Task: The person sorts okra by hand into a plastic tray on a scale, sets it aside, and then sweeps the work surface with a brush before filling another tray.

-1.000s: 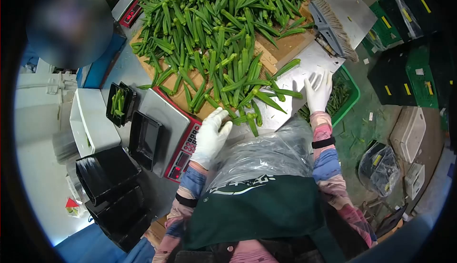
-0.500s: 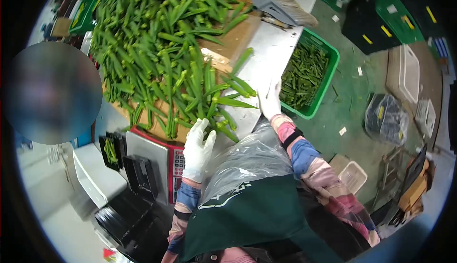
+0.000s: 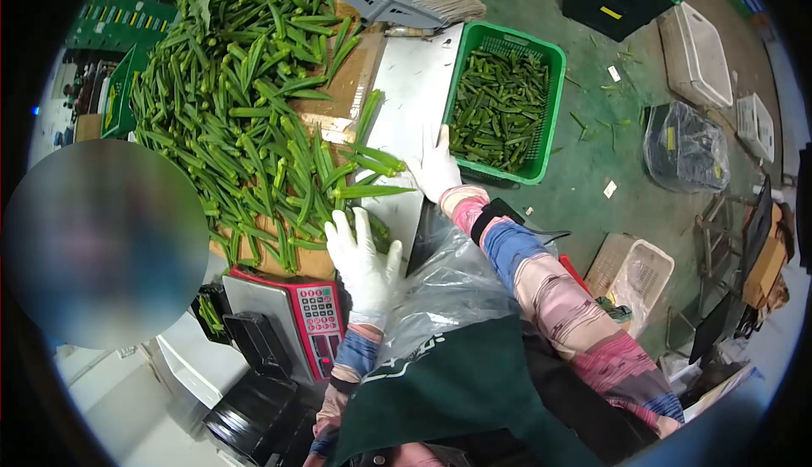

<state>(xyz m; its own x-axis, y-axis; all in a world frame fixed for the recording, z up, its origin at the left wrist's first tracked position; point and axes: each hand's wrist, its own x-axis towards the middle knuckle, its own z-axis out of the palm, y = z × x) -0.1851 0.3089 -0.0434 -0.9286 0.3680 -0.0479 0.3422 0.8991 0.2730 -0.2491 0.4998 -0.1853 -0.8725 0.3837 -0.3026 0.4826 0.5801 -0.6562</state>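
Observation:
A large heap of green okra pods [image 3: 228, 120] covers the table's left part. My left hand [image 3: 362, 255], in a white glove, is at the heap's near edge with fingers spread, touching or just over the closest pods. My right hand [image 3: 436, 167], gloved too, rests at the right edge of the metal tabletop [image 3: 410, 95], fingers stretched out and nothing in it. A few loose pods lie between the hands, one long pod [image 3: 372, 190] pointing toward the right hand. Beyond that hand stands a green basket [image 3: 554, 103] holding many darker okra pods.
A red digital scale [image 3: 320, 310] and black trays [image 3: 258, 340] stand left of my left hand. A grey brush [image 3: 406, 2] lies on the far tabletop. Crates [image 3: 694, 52] and a plastic-wrapped box [image 3: 685, 150] sit on the floor at right.
The view has shifted, so the basket and heap appear further left. My left hand's fingers have spread and reach a little more over the near pods; the right hand stays at the table edge.

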